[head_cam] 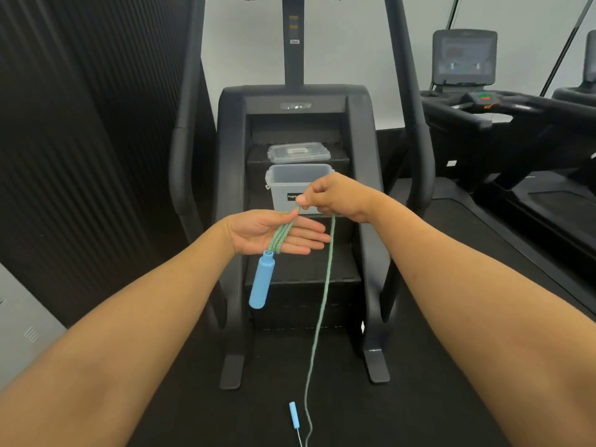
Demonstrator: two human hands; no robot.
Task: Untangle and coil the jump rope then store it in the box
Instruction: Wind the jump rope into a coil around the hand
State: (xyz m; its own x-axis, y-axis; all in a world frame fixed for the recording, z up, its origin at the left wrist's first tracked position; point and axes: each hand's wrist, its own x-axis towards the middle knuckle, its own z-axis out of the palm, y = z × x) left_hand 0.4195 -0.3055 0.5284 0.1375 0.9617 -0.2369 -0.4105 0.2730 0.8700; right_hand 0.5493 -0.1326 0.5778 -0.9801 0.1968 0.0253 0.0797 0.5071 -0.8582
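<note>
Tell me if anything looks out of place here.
Only the setting: the clear box and its lid sit on stair-climber steps, lid off. One blue handle lies on the floor, the rope trailing down to it.

Support, upper step: black tread of the stair-climber machine (292,101); bears the clear lid (298,152), lying flat.
Support, next step down: black tread (342,221); bears the clear plastic box (290,182), upright, open, dark label on its front wall, directly below and in front of the lid.
Support, floor: dark mat (403,398); bears the machine's two flat feet, the second blue handle (293,412) and the trailing end of the green rope (317,333).
</note>
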